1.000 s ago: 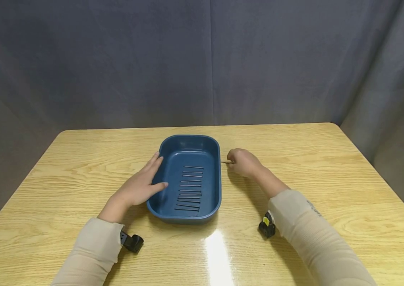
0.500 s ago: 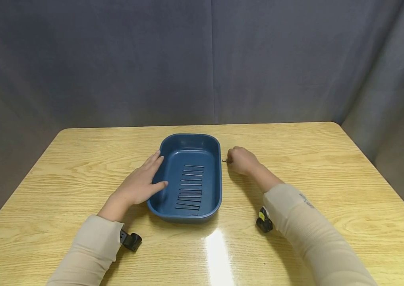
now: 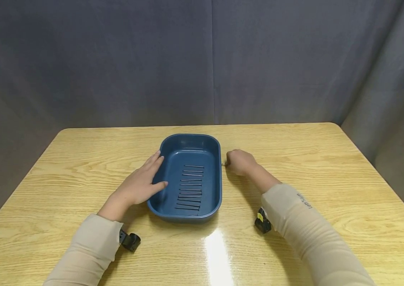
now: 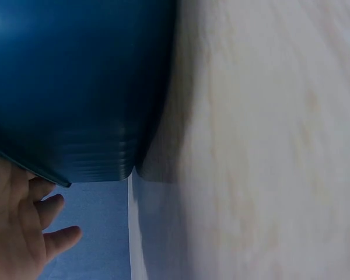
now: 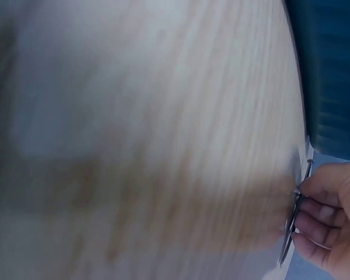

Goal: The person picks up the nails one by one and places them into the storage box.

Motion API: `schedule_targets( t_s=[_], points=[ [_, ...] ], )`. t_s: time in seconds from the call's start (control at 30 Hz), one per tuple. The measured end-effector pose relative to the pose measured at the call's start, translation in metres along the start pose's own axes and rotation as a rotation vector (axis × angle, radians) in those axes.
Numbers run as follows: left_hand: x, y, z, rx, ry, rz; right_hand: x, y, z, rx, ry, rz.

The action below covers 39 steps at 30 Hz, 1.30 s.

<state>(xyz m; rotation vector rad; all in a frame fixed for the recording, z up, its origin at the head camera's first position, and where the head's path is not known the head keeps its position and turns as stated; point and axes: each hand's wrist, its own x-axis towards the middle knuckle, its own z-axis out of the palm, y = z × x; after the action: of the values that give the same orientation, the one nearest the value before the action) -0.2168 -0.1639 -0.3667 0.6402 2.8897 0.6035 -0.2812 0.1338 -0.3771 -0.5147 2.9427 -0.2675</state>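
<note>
A deep blue rectangular tub (image 3: 190, 219) stands on the table, with several thin dark nails (image 3: 190, 190) lying in a loose row on its floor. My left hand (image 3: 135, 186) rests on its left rim, fingers straight and thumb over the inside. In the left wrist view, fingers (image 4: 49, 210) show beside the tub's outer wall. Just right of the tub, my right hand (image 3: 242, 163) is low at the table with curled fingers. The right wrist view shows it pinching nails (image 5: 290, 227) near the tabletop; how many is hard to tell.
The wood-grain table (image 3: 287, 147) extends around the tub to both sides. A grey curtain (image 3: 202, 63) hangs behind its back edge. Black wrist cameras (image 3: 130, 241) sit under both cuffs, close above the tabletop.
My right hand has stayed beside the tub, its fingers turning and shifting slightly lower; less of the nail shows past its fingertips. The left hand and tub have not moved noticeably.
</note>
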Motion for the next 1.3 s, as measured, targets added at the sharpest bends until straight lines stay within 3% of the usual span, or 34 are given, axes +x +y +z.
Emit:
schedule_targets(
  t_s=[0.3, 0.7, 1.0, 1.3],
  points=[
    [0.000, 0.000, 0.000, 0.000, -0.006, -0.004, -0.003, 0.003, -0.001, 0.074, 0.035, -0.025],
    [0.000, -0.001, 0.000, -0.009, -0.016, -0.015, -0.007, -0.006, -0.021, 0.192, 0.174, -0.057],
    [0.001, -0.002, 0.000, -0.003, -0.016, -0.014, -0.010, -0.006, -0.029, 0.160, 0.172, -0.016],
    [0.002, -0.003, 0.000, 0.002, 0.003, -0.004, -0.010, -0.010, -0.040, 0.209, 0.241, -0.020]
  ],
)
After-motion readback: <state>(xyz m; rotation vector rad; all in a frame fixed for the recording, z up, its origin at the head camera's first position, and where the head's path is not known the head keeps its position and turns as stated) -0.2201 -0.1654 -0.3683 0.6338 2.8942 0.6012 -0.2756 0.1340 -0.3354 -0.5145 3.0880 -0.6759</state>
